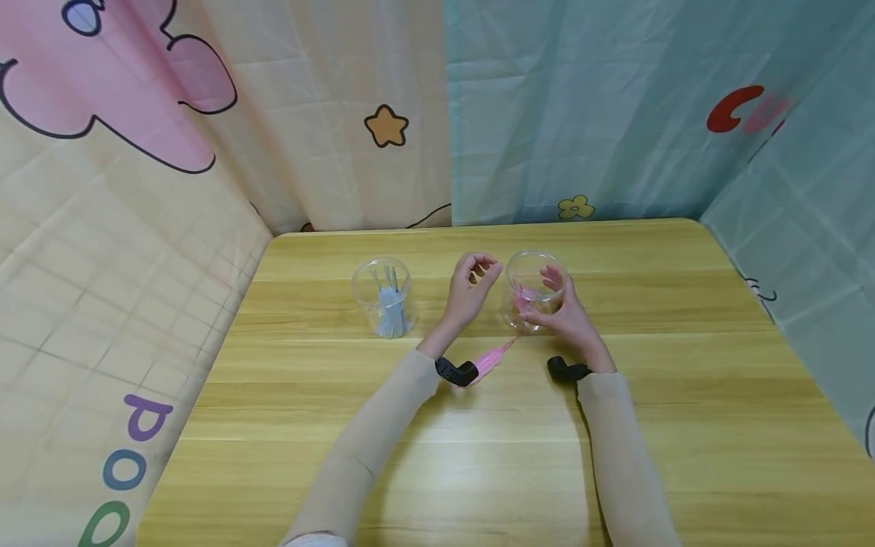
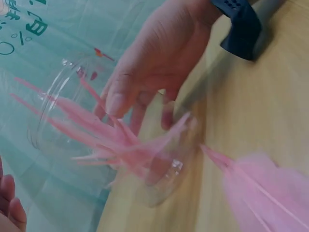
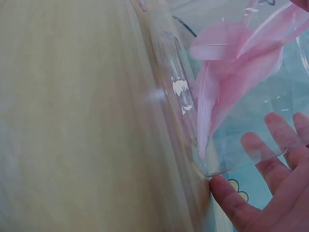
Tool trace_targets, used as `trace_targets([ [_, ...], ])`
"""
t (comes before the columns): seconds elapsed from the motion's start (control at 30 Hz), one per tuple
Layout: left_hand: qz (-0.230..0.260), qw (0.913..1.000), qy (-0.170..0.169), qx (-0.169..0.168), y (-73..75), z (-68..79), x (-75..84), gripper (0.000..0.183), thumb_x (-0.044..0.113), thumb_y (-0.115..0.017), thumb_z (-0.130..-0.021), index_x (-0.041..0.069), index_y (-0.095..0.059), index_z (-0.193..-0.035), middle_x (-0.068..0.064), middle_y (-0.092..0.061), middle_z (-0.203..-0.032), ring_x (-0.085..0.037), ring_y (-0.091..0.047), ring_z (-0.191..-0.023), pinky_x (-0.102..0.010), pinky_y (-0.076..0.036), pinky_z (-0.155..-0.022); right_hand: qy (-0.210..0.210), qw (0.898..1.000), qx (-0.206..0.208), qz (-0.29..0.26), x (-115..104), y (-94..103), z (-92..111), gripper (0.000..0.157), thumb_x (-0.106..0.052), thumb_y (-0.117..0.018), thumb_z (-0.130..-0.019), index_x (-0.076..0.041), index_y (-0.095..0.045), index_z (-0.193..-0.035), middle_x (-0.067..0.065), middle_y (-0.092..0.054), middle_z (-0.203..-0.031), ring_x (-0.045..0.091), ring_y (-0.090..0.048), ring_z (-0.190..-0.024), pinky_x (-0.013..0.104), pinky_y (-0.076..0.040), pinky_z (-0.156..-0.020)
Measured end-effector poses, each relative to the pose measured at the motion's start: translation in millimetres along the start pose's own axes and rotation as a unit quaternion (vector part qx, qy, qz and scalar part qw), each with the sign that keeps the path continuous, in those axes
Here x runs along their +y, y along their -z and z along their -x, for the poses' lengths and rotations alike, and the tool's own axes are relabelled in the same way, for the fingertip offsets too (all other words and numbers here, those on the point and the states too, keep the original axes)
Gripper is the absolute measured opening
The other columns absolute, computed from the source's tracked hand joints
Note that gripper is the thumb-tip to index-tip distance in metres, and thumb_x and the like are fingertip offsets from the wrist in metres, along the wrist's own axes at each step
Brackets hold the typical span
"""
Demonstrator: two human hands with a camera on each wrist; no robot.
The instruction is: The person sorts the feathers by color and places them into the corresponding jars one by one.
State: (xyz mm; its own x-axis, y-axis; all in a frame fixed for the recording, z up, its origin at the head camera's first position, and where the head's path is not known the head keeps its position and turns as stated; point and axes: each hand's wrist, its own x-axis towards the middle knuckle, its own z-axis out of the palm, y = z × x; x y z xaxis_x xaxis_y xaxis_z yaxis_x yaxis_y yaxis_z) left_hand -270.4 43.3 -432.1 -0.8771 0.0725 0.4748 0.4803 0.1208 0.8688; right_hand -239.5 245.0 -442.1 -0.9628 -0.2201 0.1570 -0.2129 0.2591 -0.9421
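My right hand (image 1: 573,317) grips a clear jar (image 1: 536,262), its thumb on the near side and its fingers round the far side. Inside stand several pink feathers (image 3: 227,72), their thin quills poking up toward the rim in the left wrist view. Just left of this jar, my left hand (image 1: 470,292) is raised above the table with loosely bent fingers; nothing shows in it. Another pink feather (image 1: 491,361) lies on the table below the left wrist, partly covered by the wrist camera in the head view.
To the left stands a second clear jar (image 1: 364,292) with pale blue things (image 1: 392,315) whose thin stems point up. Both jars are on a wood-grain table (image 1: 465,471). Printed curtains (image 1: 314,137) hang along its back and sides.
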Motion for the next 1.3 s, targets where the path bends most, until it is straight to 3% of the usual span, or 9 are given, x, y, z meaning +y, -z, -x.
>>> trace_targets([
  [0.07, -0.026, 0.9995, 0.017, -0.009, 4.0, 6.6, -1.5, 0.015, 0.017, -0.063, -0.092, 0.002, -0.063, -0.096, -0.006, -0.054, -0.090, -0.018, -0.045, -0.080, -0.025, -0.034, -0.068, 0.004, 1.000, -0.003, 0.002, 0, -0.2, 0, 0.092, 0.000, -0.077, -0.076, 0.001, -0.015, -0.144, 0.024, -0.023, -0.147, 0.042, -0.021, -0.134, 0.058, -0.017, -0.107],
  [0.17, -0.097, 0.9902, 0.062, -0.079, 7.7, 17.8, -3.0, 0.019, 0.028, -0.065, -0.091, 0.009, -0.065, -0.091, -0.002, -0.054, -0.088, -0.017, -0.047, -0.080, -0.026, -0.037, -0.068, 0.009, 1.000, -0.004, 0.002, -1, -0.4, 0, 0.092, 0.001, -0.077, -0.076, 0.003, -0.014, -0.144, 0.025, -0.023, -0.147, 0.042, -0.021, -0.134, 0.058, -0.018, -0.107],
  [0.27, -0.200, 0.9561, 0.091, -0.194, 8.2, 28.9, -3.3, 0.027, 0.043, -0.067, -0.087, 0.017, -0.067, -0.087, 0.004, -0.055, -0.086, -0.013, -0.048, -0.081, -0.025, -0.039, -0.070, 0.013, 1.000, -0.004, 0.004, -2, -0.8, 1, 0.092, 0.002, -0.076, -0.076, 0.005, -0.013, -0.144, 0.025, -0.023, -0.147, 0.043, -0.021, -0.134, 0.059, -0.018, -0.106],
  [0.37, -0.289, 0.9128, 0.074, -0.279, 5.5, 36.5, -3.6, 0.030, 0.052, -0.069, -0.082, 0.022, -0.069, -0.083, 0.009, -0.058, -0.079, -0.010, -0.049, -0.077, -0.024, -0.040, -0.066, 0.015, 1.000, -0.004, 0.008, -2, -0.9, 1, 0.091, 0.002, -0.076, -0.077, 0.004, -0.014, -0.144, 0.026, -0.023, -0.147, 0.043, -0.021, -0.134, 0.059, -0.018, -0.106],
  [0.5, -0.369, 0.8739, 0.054, -0.312, 2.0, 43.3, -4.3, 0.031, 0.055, -0.071, -0.078, 0.024, -0.068, -0.077, 0.012, -0.057, -0.072, -0.009, -0.049, -0.073, -0.025, -0.040, -0.063, 0.016, 1.000, -0.002, 0.008, -2, -0.9, 1, 0.091, 0.003, -0.076, -0.076, 0.002, -0.015, -0.144, 0.027, -0.024, -0.147, 0.043, -0.022, -0.134, 0.059, -0.018, -0.106],
  [0.67, -0.437, 0.8401, 0.065, -0.315, 0.3, 48.6, -4.4, 0.033, 0.058, -0.071, -0.076, 0.026, -0.061, -0.073, 0.009, -0.050, -0.078, -0.012, -0.046, -0.079, -0.028, -0.038, -0.068, 0.012, 1.000, 0.000, 0.008, -1, -0.6, 1, 0.092, 0.002, -0.077, -0.076, 0.002, -0.016, -0.144, 0.026, -0.024, -0.147, 0.043, -0.022, -0.134, 0.058, -0.018, -0.106],
  [0.77, -0.444, 0.8363, 0.071, -0.313, -0.2, 49.9, -4.7, 0.033, 0.055, -0.071, -0.077, 0.025, -0.060, -0.072, 0.009, -0.051, -0.077, -0.013, -0.047, -0.080, -0.028, -0.038, -0.069, 0.010, 1.000, 0.001, 0.007, -1, -0.2, 0, 0.092, 0.001, -0.077, -0.076, 0.003, -0.016, -0.144, 0.026, -0.025, -0.147, 0.042, -0.022, -0.134, 0.058, -0.018, -0.106],
  [1.07, -0.440, 0.8406, 0.081, -0.306, 1.5, 50.7, -7.1, 0.025, 0.044, -0.069, -0.083, 0.027, -0.063, -0.066, 0.013, -0.053, -0.070, -0.012, -0.047, -0.075, -0.026, -0.038, -0.065, 0.005, 1.000, 0.001, 0.004, 0, 0.0, -1, 0.092, 0.001, -0.077, -0.076, 0.004, -0.015, -0.144, 0.025, -0.024, -0.147, 0.042, -0.021, -0.134, 0.057, -0.017, -0.107],
  [1.3, -0.396, 0.8550, 0.106, -0.318, 6.8, 49.3, -6.9, 0.022, 0.038, -0.067, -0.084, 0.025, -0.065, -0.067, 0.013, -0.055, -0.064, -0.008, -0.049, -0.061, -0.022, -0.039, -0.053, 0.008, 1.000, 0.001, 0.000, 0, -0.1, -1, 0.093, 0.002, -0.077, -0.075, 0.005, -0.015, -0.144, 0.026, -0.025, -0.146, 0.043, -0.022, -0.134, 0.058, -0.017, -0.107],
])
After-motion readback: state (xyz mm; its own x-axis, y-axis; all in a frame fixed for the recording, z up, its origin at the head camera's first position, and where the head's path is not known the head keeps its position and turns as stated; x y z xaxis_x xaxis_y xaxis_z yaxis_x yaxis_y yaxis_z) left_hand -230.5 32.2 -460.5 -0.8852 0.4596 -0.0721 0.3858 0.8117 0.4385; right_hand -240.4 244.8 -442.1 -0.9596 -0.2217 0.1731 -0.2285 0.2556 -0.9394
